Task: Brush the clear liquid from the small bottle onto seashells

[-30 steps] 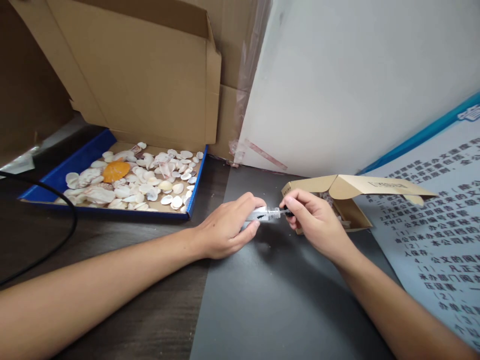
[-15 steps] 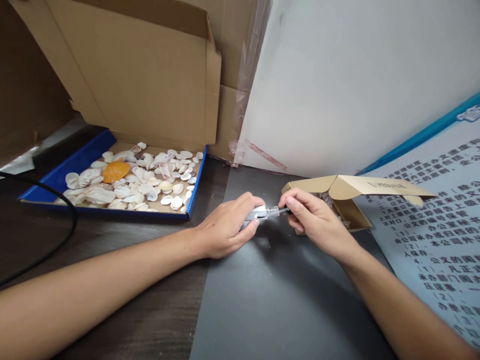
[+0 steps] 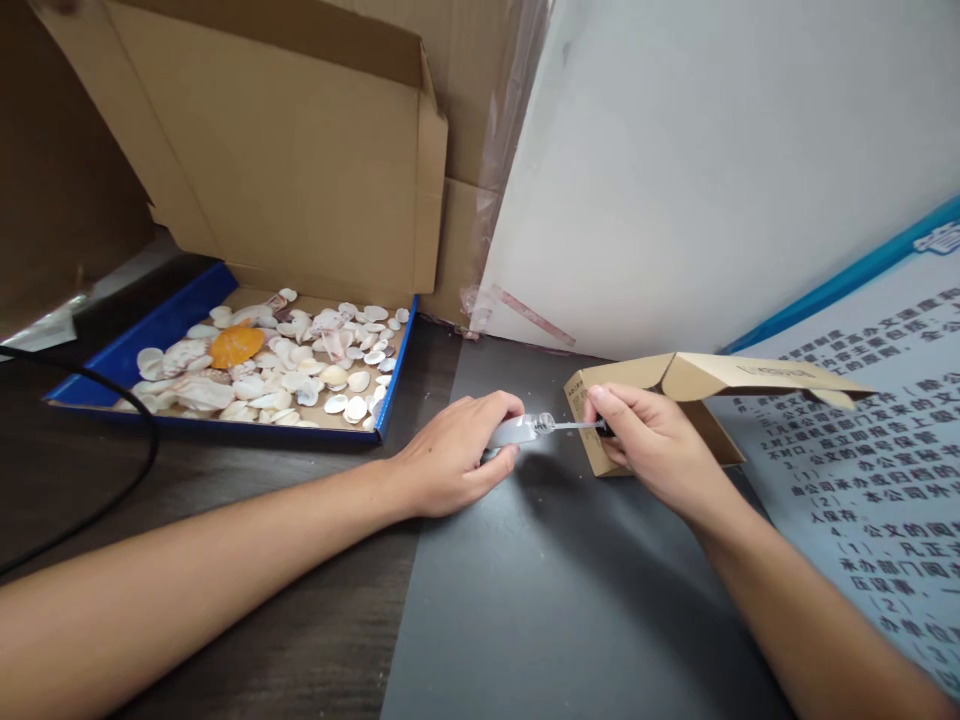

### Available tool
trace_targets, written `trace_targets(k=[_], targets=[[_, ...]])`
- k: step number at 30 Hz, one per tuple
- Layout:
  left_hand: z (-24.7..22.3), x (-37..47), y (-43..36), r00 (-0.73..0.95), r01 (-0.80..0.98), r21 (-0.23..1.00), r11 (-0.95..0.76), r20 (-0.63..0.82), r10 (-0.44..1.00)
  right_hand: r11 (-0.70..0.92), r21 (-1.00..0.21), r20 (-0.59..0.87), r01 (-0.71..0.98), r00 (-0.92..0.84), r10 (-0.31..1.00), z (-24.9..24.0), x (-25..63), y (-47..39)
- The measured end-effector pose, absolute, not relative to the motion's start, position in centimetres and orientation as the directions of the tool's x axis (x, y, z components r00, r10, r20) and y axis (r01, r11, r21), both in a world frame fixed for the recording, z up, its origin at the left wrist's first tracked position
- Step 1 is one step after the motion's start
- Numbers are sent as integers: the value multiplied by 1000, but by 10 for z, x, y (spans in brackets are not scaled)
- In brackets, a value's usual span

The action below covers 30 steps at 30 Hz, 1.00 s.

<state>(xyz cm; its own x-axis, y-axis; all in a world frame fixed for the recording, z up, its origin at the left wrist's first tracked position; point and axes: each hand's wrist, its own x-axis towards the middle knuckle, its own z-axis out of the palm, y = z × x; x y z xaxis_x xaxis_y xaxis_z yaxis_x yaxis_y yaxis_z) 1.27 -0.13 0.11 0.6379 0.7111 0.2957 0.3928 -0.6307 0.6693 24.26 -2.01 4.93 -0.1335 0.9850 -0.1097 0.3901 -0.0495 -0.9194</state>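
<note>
My left hand (image 3: 454,455) is closed around a small bottle (image 3: 517,431) with a clear threaded neck, held on its side above the grey mat. The bottle's mouth points right. Between the thumb and fingers of my right hand (image 3: 652,440) is a dark cap with a thin pale applicator stem (image 3: 573,426). Most of that cap is hidden by the fingers. The stem stretches left, its tip at or just inside the bottle's mouth. Close behind my right hand stands a small open cardboard box (image 3: 581,405).
A blue-edged cardboard box (image 3: 394,375) on the left holds many white shells and one orange scallop shell (image 3: 237,346). A black cable (image 3: 146,450) curves at far left. Behind the grey mat (image 3: 480,620) stands a white board (image 3: 675,180), with a printed sheet (image 3: 885,480) at right.
My right hand has moved right, drawing the cap away from the bottle, so more of the stem shows. My left hand stays nearly in place with the bottle.
</note>
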Motion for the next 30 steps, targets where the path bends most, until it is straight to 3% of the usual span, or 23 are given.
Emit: trace_targets(k=[8, 16, 25, 30], targets=[[-1, 15, 3, 537, 397, 738, -546, 296, 790, 58, -860, 46, 507, -37, 998, 54, 247, -24], [-5, 17, 6, 473, 446, 761, -472, 248, 846, 28, -910, 14, 414, -37, 999, 51, 242, -24], [-9, 27, 19, 436, 550, 703, -451, 219, 873, 66, -942, 23, 330, -132, 991, 51, 233, -27], [-7, 23, 15, 409, 567, 715, -410, 187, 893, 80, -933, 18, 351, -176, 984, 43, 222, -34]])
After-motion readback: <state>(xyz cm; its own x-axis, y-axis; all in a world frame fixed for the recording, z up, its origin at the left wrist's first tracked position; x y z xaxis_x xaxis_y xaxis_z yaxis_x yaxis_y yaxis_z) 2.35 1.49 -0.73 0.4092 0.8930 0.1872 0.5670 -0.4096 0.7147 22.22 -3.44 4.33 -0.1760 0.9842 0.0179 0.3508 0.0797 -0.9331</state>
